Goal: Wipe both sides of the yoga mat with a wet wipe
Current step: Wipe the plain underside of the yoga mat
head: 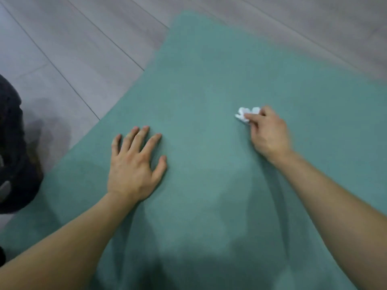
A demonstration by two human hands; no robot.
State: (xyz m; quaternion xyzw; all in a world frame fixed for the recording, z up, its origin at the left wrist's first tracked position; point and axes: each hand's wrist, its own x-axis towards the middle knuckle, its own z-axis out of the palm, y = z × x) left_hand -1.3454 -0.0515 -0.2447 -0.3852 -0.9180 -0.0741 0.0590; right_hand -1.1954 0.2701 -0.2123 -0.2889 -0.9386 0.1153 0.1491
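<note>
Mat [209,84] lies flat on floor [73,49], running near to far. R hand [270,135] pinches balled wipe [244,115] against mat, right of centre. L hand [134,164] spread wide, palm down, bracing near left. Step looks like wiping top side. Next prob: sweep wipe w/ steady pressure; underside needs flip later.

body | two bare forearms; no sleeves | hands [134,166] ungloved; ringless

Pale grey plank floor [69,49] (seams running diagonally); a dark bundle [12,147] at the left edge.
</note>
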